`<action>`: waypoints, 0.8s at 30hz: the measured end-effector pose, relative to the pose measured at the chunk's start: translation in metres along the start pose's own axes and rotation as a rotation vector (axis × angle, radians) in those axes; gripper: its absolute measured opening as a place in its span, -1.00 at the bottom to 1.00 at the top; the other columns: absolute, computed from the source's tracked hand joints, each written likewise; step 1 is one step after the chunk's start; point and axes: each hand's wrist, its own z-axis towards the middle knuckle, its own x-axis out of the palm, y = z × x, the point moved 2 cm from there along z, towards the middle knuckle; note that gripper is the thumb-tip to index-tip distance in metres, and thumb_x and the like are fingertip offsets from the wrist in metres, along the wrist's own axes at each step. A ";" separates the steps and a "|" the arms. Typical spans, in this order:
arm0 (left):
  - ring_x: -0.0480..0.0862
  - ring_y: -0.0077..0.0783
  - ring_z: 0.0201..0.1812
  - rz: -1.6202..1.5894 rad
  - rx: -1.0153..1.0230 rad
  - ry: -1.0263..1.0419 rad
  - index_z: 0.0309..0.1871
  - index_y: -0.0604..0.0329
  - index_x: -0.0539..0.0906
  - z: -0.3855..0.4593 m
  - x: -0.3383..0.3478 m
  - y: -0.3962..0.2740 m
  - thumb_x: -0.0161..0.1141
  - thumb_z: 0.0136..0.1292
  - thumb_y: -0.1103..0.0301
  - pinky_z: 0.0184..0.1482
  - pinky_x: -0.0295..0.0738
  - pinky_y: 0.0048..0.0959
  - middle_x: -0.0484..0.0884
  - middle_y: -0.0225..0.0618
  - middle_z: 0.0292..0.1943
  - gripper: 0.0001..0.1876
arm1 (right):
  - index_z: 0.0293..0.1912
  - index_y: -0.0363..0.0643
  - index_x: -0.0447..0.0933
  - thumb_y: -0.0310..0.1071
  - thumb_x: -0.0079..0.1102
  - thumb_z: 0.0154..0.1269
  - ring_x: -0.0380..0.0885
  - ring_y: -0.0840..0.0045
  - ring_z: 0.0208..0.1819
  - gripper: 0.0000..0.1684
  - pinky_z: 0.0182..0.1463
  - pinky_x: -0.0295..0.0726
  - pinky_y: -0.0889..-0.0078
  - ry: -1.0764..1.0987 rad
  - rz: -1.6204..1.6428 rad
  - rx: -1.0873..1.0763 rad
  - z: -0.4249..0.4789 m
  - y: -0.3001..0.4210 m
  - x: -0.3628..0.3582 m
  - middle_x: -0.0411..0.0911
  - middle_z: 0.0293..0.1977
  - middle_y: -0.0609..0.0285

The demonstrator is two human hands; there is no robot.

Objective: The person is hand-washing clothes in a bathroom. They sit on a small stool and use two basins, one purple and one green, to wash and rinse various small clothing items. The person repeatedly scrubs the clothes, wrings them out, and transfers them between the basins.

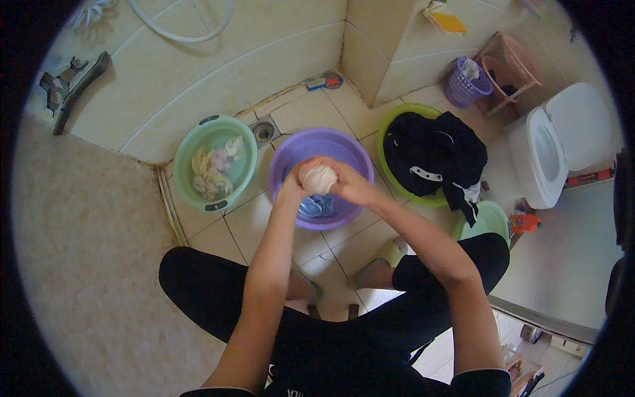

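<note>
A pale, balled-up cloth (318, 179) is gripped between my two hands above a purple plastic basin (321, 135). My left hand (296, 179) wraps its left side, and my right hand (351, 182) presses on its right side. Beneath them, a blue cloth (315, 205) lies in the bottom of the purple basin, partly hidden by my hands. To the left stands a light green basin (251, 164) holding pale yellow and pink cloths (213, 168). A lime green basin (383, 149) on the right is heaped with black clothing (431, 149), one part hanging over its rim.
A floor drain (263, 131) lies behind the basins, and a blue-and-red brush (325, 82) rests by the wall. At right are a purple basket (462, 94), a pink rack (513, 67), a white toilet (544, 149), a pale green basin (488, 221) and an orange-red bottle (523, 223).
</note>
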 end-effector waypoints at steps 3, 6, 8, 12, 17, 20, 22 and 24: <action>0.62 -0.19 -0.06 0.149 0.038 -0.048 0.05 0.14 0.52 -0.002 0.048 0.004 0.10 0.22 -0.06 -0.04 0.55 -0.13 0.60 -0.20 -0.05 -0.50 | 0.05 -0.17 0.42 -0.36 0.08 -0.01 0.47 0.38 0.04 -0.47 0.12 0.41 0.34 -0.102 0.280 0.114 0.005 -0.027 -0.039 0.50 -0.03 0.15; 0.55 -0.19 0.06 0.247 -0.053 0.085 0.20 0.08 0.42 -0.013 0.091 -0.006 0.06 0.19 -0.23 -0.02 0.52 -0.14 0.53 -0.22 0.09 -0.33 | 0.18 -0.12 0.34 -0.14 -0.02 0.16 0.42 0.34 0.12 -0.42 0.17 0.41 0.29 -0.095 0.748 0.105 0.013 -0.027 -0.059 0.42 0.10 0.09; 0.55 -0.21 0.04 0.471 -0.109 0.082 0.20 0.08 0.40 -0.015 0.105 -0.014 0.16 0.17 -0.14 -0.06 0.53 -0.18 0.53 -0.21 0.07 -0.36 | 0.26 0.00 0.27 -0.02 -0.19 0.32 0.36 0.33 0.20 -0.43 0.25 0.37 0.24 -0.075 0.966 0.155 0.023 -0.017 -0.052 0.35 0.18 0.08; 0.58 -0.28 -0.03 0.872 -0.147 -0.162 0.19 0.12 0.37 -0.037 0.163 -0.010 0.34 0.11 0.15 -0.11 0.54 -0.28 0.55 -0.23 -0.01 -0.39 | 0.19 -0.06 0.32 -0.18 -0.16 0.31 0.43 0.22 0.11 -0.52 0.14 0.47 0.15 0.034 0.982 0.037 0.046 0.007 -0.053 0.39 0.14 0.04; 0.59 -0.37 -0.11 1.223 -0.056 -0.100 0.13 0.17 0.41 -0.016 0.178 -0.010 0.41 -0.06 0.41 -0.16 0.53 -0.40 0.56 -0.34 -0.08 -0.38 | -0.24 -0.16 0.53 -0.41 0.01 0.19 0.57 0.27 -0.22 -0.84 -0.19 0.60 0.23 0.131 0.819 -0.211 0.079 -0.003 -0.089 0.55 -0.17 0.01; 0.63 -0.33 -0.18 1.519 0.205 -0.207 0.05 0.20 0.47 -0.009 0.168 -0.013 0.39 -0.11 0.40 -0.20 0.52 -0.39 0.61 -0.28 -0.16 -0.43 | -0.51 -0.17 0.47 -0.49 0.07 0.09 0.55 0.40 -0.39 -0.91 -0.36 0.55 0.31 -0.132 0.584 -0.034 0.091 0.007 -0.086 0.54 -0.45 0.13; 0.65 -0.24 -0.23 1.752 0.394 -0.369 -0.04 0.23 0.51 -0.009 0.165 -0.007 0.37 -0.13 0.35 -0.22 0.53 -0.35 0.65 -0.17 -0.23 -0.50 | -0.57 -0.22 0.47 -0.37 0.07 0.07 0.56 0.34 -0.48 -0.83 -0.39 0.53 0.22 -0.417 0.017 0.083 0.091 0.014 -0.075 0.55 -0.52 0.07; 0.67 -0.12 -0.27 2.004 0.601 -0.594 -0.14 0.26 0.57 -0.015 0.170 0.010 0.34 -0.13 0.29 -0.24 0.53 -0.29 0.66 -0.02 -0.30 -0.57 | -0.59 -0.24 0.50 -0.31 0.06 0.06 0.57 0.26 -0.51 -0.77 -0.38 0.52 0.15 -0.636 -0.483 0.113 0.088 0.013 -0.066 0.56 -0.55 0.00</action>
